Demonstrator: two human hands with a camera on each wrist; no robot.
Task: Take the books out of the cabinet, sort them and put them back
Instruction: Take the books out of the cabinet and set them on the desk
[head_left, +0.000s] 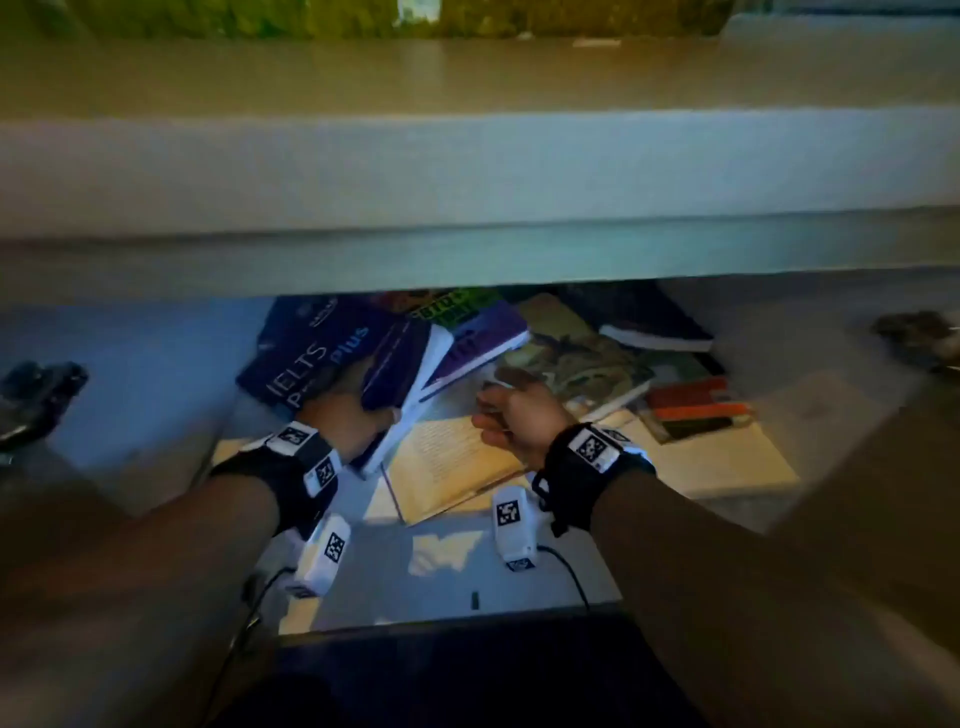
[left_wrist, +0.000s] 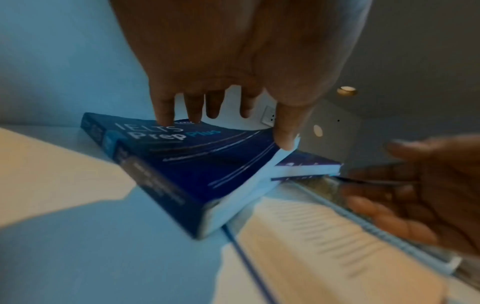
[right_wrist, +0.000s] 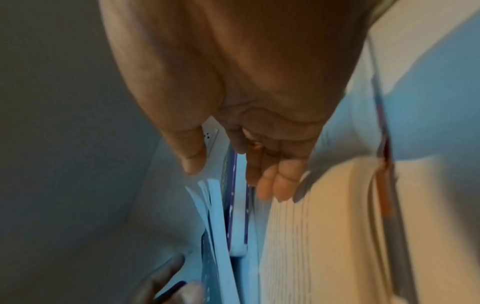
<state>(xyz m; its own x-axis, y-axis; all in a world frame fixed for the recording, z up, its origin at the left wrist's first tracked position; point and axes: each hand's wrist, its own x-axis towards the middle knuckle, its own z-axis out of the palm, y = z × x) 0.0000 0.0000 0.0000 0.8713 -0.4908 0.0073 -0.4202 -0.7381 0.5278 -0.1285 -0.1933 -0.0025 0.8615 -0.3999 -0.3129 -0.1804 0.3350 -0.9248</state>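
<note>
Nearest, the left hand (head_left: 347, 415) grips the tilted blue IELTS book (head_left: 332, 358), fingers over its cover, thumb on the page edge, as the left wrist view shows. At its 3 o'clock the right hand (head_left: 511, 410) hovers loosely uncurled, holding nothing, above an open book (head_left: 447, 462). Beyond, more books (head_left: 576, 353) lie heaped on the cabinet floor (head_left: 727, 457), under the shelf board (head_left: 467, 171).

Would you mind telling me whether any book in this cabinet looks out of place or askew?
Yes: the books lie scattered flat at odd angles. An open book lies pages up beside the right hand, and the left hand grips a tilted IELTS Prep Plus book.
</note>
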